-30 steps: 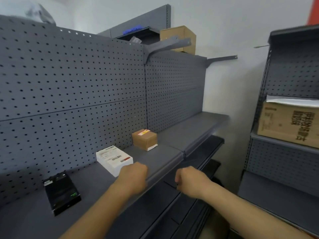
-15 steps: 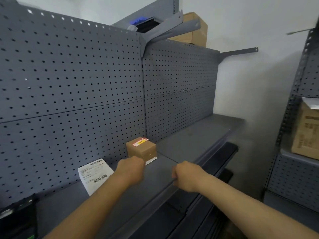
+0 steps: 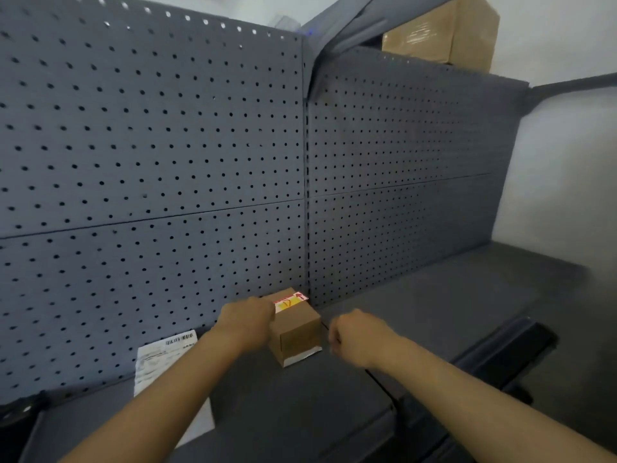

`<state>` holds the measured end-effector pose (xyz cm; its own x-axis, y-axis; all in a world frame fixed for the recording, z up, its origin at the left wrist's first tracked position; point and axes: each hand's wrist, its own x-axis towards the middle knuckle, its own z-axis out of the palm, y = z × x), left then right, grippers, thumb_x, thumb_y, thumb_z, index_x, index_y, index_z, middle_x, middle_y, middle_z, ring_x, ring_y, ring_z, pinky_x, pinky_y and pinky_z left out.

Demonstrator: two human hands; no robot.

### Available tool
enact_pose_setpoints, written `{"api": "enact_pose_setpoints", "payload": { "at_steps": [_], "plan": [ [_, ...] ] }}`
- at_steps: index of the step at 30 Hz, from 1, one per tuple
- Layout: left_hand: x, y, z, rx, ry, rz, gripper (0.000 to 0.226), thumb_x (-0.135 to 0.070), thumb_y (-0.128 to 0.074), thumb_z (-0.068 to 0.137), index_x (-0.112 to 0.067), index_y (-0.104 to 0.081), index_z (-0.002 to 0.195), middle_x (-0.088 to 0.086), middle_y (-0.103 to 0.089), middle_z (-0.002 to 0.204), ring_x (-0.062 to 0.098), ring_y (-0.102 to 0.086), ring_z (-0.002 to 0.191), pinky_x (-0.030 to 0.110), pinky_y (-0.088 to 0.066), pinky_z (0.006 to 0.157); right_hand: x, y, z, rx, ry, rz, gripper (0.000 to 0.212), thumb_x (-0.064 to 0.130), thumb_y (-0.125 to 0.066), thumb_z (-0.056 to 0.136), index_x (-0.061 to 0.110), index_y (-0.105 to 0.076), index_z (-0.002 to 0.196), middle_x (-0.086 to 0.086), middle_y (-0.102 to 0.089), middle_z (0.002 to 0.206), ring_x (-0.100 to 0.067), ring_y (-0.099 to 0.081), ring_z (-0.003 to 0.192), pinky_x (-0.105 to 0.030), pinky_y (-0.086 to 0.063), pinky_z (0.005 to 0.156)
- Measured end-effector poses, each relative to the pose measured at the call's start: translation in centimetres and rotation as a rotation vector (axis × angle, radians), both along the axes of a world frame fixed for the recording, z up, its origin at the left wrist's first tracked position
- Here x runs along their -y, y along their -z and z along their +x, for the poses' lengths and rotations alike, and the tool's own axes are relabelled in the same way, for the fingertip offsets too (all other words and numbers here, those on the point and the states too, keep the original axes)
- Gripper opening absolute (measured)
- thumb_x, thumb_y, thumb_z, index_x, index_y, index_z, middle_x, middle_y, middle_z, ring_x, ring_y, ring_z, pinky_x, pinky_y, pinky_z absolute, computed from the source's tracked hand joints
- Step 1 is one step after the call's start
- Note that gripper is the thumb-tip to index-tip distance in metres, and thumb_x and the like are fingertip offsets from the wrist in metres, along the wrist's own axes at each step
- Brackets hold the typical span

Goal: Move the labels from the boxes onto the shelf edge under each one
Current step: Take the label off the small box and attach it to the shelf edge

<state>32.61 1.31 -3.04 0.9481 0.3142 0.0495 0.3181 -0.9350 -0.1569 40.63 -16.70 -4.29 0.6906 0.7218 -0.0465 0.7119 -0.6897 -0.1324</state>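
Lower left of frame: flat white box with a printed barcode label (image 3: 160, 357) lies on the grey metal shelf (image 3: 300, 406). Centre: left hand (image 3: 245, 320) clenched, touching small brown cardboard box (image 3: 297, 332) with red-and-yellow label (image 3: 289, 301) on top. Right hand (image 3: 359, 335) clenched, empty, just beside the box.

The left hand (image 3: 246, 320) covers the near-left corner of the small cardboard box (image 3: 297, 330) and the left end of its red and yellow label (image 3: 289, 301), whose print is too blurred to read. The left forearm hides much of the white box (image 3: 157, 362) behind it. The curled fingers of the right hand (image 3: 359, 337) are turned away, unseen.
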Motion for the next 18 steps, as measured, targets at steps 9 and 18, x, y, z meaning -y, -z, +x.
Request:
{"api": "enact_pose_setpoints", "payload": {
  "at_steps": [9,18],
  "plan": [
    [-1.5,-0.7,1.8,0.011,-0.180,-0.012,0.024,-0.022,-0.051,0.094,-0.018,-0.061,0.116,0.003,-0.065,0.114,0.020,-0.065,0.100,0.028,-0.046,0.073,-4.3,-0.5,5.8,0.007,-0.206,0.088,0.019,0.018,-0.050,0.092,0.008,-0.065,0.100,-0.010,-0.066,0.102,-0.024,-0.062,0.090,-0.035,-0.054,0.074],
    [-5.3,0.0,1.9,0.006,-0.242,-0.021,0.027,-0.017,-0.054,0.091,-0.015,-0.064,0.116,0.006,-0.063,0.117,0.024,-0.065,0.100,0.030,-0.048,0.074,-10.7,-0.2,8.5,-0.078,-0.212,0.172,0.023,0.027,-0.056,0.092,0.013,-0.062,0.109,-0.008,-0.053,0.115,-0.024,-0.054,0.102,-0.037,-0.048,0.090]
  ]
}}
